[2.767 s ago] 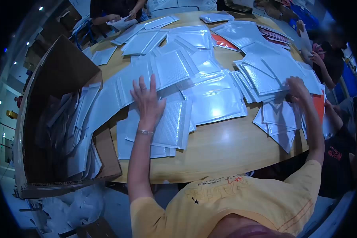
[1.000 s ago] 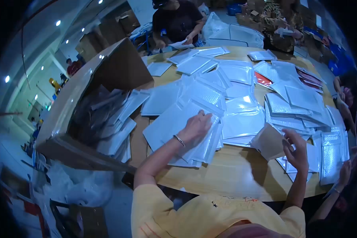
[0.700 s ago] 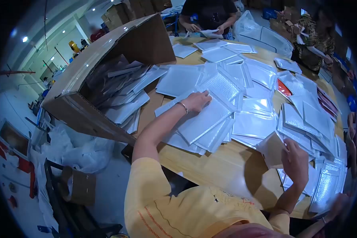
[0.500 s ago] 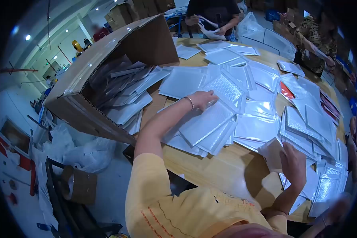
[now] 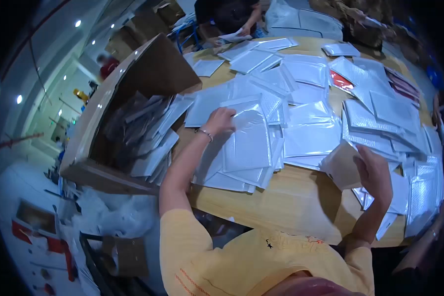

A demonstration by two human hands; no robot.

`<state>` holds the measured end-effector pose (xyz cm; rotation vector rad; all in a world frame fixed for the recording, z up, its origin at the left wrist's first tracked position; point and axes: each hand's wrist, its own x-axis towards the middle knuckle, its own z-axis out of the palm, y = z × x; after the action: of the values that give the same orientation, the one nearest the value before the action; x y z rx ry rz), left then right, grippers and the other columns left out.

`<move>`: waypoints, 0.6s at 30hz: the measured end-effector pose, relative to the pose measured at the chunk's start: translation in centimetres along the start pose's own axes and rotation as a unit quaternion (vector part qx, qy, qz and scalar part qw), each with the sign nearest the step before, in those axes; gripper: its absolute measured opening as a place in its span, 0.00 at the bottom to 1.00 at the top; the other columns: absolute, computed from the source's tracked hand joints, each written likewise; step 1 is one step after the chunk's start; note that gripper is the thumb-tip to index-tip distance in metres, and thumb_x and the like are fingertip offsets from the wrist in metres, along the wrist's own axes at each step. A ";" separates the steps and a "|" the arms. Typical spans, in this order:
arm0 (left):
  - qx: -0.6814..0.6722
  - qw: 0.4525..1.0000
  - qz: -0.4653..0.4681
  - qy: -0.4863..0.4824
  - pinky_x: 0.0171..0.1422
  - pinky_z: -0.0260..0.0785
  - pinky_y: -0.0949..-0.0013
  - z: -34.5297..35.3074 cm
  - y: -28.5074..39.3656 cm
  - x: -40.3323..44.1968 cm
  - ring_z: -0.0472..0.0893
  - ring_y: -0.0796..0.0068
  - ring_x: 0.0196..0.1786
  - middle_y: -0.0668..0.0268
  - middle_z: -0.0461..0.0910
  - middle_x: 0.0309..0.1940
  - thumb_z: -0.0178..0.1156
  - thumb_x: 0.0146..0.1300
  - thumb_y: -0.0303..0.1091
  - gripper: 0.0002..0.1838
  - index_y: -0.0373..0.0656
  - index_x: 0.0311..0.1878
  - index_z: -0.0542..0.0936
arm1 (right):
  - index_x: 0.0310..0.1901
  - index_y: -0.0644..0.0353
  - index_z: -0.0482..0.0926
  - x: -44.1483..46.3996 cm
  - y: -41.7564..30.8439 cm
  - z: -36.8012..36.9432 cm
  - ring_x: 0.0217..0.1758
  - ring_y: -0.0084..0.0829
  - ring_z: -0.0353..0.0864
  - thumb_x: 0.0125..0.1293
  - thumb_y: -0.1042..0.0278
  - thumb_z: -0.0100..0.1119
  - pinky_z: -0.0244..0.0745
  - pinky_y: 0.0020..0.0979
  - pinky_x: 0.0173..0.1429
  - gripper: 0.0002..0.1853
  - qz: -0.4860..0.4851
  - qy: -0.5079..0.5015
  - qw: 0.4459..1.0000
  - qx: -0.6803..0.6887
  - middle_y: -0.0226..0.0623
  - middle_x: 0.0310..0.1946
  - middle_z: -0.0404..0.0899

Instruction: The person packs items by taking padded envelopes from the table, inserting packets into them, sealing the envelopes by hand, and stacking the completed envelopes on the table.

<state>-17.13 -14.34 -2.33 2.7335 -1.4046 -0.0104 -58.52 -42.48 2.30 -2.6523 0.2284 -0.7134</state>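
Observation:
My left hand (image 5: 221,121), with a bracelet on its wrist, grips the upper left edge of a white bubble mailer (image 5: 247,143). That mailer lies tilted over several other white mailers (image 5: 232,181) on the wooden table. At the right, my right hand (image 5: 376,170) is closed around a squarish pale card-like piece (image 5: 341,165), whitish on one side and tan on the other. It is held above the front of the table, and its exact kind cannot be made out. Shiny white mailers (image 5: 312,135) lie between my two hands.
A large cardboard box (image 5: 108,170) lies on its side at the left with packets inside. More mailers (image 5: 380,118) are heaped at the right of the table (image 5: 281,197). One person (image 5: 227,19) handles a white packet at the far side; another person's forearm (image 5: 429,237) is at the right edge.
My left hand has moved left from the mailer's top to its edge, and the mailer has turned more upright in view. My right hand still holds the pale piece. The camera view has shifted.

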 end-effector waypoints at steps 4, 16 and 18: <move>-0.139 0.982 -0.026 0.123 0.38 0.69 0.65 -5.0 2.9 -3.0 0.74 0.65 0.28 0.62 0.76 0.26 0.68 0.42 0.30 0.14 0.38 0.30 0.73 | 0.49 0.65 0.74 0.0 1.0 -1.5 0.24 0.39 0.73 0.54 0.82 0.58 0.68 0.33 0.33 0.18 0.000 0.038 0.999 0.031 0.44 0.32 0.80; -0.333 0.918 0.149 0.156 0.33 0.64 0.76 -8.0 17.8 -8.8 0.68 0.77 0.26 0.69 0.73 0.27 0.65 0.48 0.23 0.09 0.38 0.30 0.73 | 0.51 0.62 0.77 0.7 3.7 -3.3 0.40 0.27 0.76 0.66 0.64 0.57 0.69 0.26 0.47 0.15 0.057 0.552 0.744 0.371 0.34 0.41 0.81; -0.320 0.916 0.228 0.088 0.40 0.65 0.76 -7.4 19.0 -8.7 0.70 0.76 0.31 0.68 0.76 0.30 0.67 0.48 0.23 0.10 0.39 0.31 0.75 | 0.55 0.59 0.75 1.7 2.9 -3.5 0.38 0.25 0.76 0.65 0.65 0.59 0.69 0.26 0.48 0.18 0.029 0.565 0.738 0.367 0.33 0.41 0.80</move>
<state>-37.33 -17.88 6.03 1.8056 -1.5921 -0.1634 -59.00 -46.65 4.72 -1.1896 0.2522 -1.8438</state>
